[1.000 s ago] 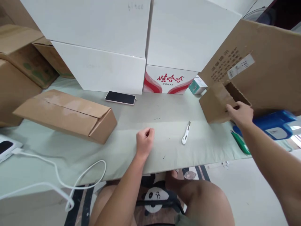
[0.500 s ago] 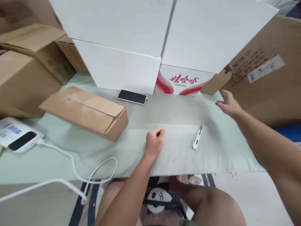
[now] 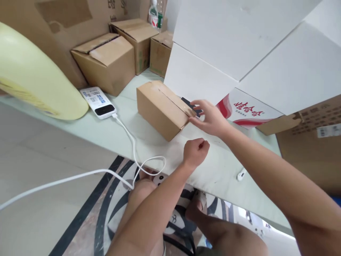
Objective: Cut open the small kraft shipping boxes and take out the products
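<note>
A long taped cardboard box [image 3: 160, 106] lies on the pale green table [image 3: 112, 131]. My right hand [image 3: 210, 119] reaches across to the box's near right end, fingers spread and touching its top corner. Beside that hand a dark phone [image 3: 190, 105] lies partly hidden behind the box. My left hand [image 3: 195, 153] rests on the table as a loose fist, with nothing visible in it. A small white utility knife [image 3: 241, 174] lies near the table's front edge, half hidden under my right forearm.
Large white boxes [image 3: 239, 46] and a red-printed carton [image 3: 247, 110] stand behind. Brown cartons [image 3: 106, 60] sit at the back left. A white power bank [image 3: 98, 103] with a cable [image 3: 133, 149] lies left. A yellow curved object [image 3: 34, 78] fills the far left.
The view has swung left. My right hand left the brown cardboard at the right and moved across to the long box's end. My left fist has stayed on the table.
</note>
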{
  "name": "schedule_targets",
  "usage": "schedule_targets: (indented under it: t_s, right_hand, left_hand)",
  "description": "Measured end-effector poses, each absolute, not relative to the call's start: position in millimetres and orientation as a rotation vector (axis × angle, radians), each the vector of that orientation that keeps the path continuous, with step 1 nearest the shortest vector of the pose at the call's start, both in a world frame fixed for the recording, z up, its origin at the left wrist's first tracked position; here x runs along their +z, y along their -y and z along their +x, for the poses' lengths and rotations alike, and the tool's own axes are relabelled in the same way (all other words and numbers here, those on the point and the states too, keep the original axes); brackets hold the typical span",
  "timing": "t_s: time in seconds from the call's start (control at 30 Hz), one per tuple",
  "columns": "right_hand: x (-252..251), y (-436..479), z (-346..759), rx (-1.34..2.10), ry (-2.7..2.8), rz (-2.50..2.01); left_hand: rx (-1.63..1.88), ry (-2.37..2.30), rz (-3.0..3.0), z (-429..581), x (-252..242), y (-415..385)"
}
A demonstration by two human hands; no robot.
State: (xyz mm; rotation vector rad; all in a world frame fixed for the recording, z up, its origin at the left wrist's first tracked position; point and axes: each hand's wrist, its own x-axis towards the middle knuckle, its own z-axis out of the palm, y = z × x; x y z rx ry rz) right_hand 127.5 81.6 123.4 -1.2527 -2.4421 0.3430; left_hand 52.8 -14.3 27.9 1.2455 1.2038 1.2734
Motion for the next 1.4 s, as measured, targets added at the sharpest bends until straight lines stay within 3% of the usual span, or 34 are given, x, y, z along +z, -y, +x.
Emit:
schedule_targets:
  t_s: [0.27,0.37,0.7,0.9,1.0,1.23,1.3,1.4]
  right_hand:
    - [123,-97,116,0.486,2.491,-1.458]
    - [119,-94,127,0.536,2.575,-1.336]
    - [125,-90,123,0.044,2.769,-1.107]
    - [124,-91,119,-0.4,2.834,-1.291]
    - [120,-89,127,-0.415,2.74,-1.401]
    - [94,-14,250,-0.321,2.354,-1.513]
    - [77,16,297,-0.295,2.108,-1.713]
    - [43,57,351,-0.27,1.61,-2.191]
  left_hand:
    - [1.445,-1.203,1.268,22,35,17]
    - [1.522,-1.204,1.285,17,36,18]
    - [1.508,-1.19,1.325,32,34,23]
    - [1.509,-1.204,1.396,43,30,19]
    - [1.633,-1.208,1.51,41,32,19]
    - [2.37,-1.198,1.821,8,44,20]
    - [2.401,-1.182,1.722,6,40,14]
    - [2.112,-1.207,1.583,19,26,1]
